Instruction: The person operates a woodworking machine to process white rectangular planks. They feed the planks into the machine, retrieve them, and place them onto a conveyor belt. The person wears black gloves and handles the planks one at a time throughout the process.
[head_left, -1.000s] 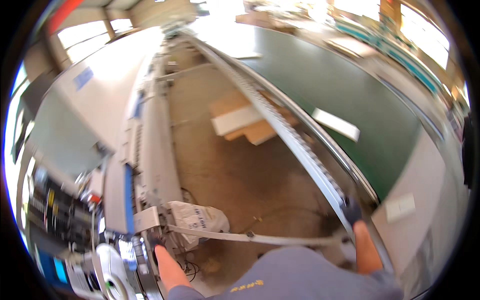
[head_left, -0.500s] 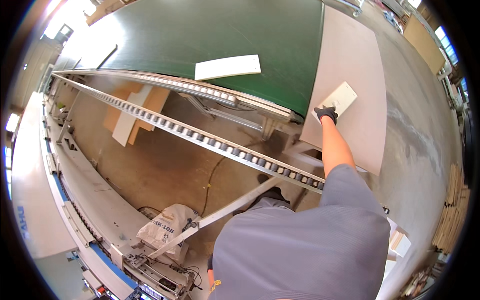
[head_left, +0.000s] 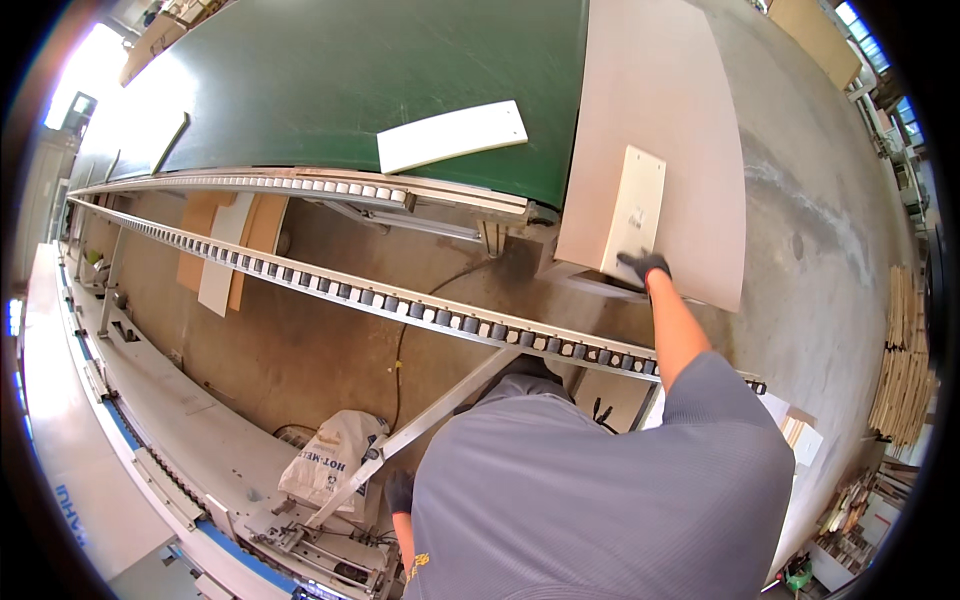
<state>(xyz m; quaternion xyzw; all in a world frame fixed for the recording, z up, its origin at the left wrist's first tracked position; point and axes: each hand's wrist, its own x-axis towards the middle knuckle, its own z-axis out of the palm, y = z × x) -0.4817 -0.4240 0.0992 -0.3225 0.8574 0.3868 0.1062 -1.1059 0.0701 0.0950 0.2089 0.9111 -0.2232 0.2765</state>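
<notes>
My right hand [head_left: 645, 268], in a black glove, grips the near end of a cream board [head_left: 637, 205]. This board is long and narrow, with small holes near its far end and a small label. It lies flat on a large pale brown sheet [head_left: 690, 150], its near end at the sheet's front edge. My left hand [head_left: 400, 492], also gloved in black, hangs low at my left side near a white sack [head_left: 332, 455]. Its fingers are too dark to make out. A second white board [head_left: 452, 137] rests on the green conveyor belt [head_left: 400, 60].
A rail of small rollers [head_left: 440, 318] crosses in front of me, with a slanted metal brace [head_left: 430, 412] under it. Beyond the gap, brown and white panels [head_left: 228, 245] lie low at the left. A long machine [head_left: 190, 420] runs along the left. Stacked wood [head_left: 900, 380] stands far right.
The cream board has turned to point more straight away from me, and its near end has come closer. My right hand has moved with it. My left hand now shows more fully.
</notes>
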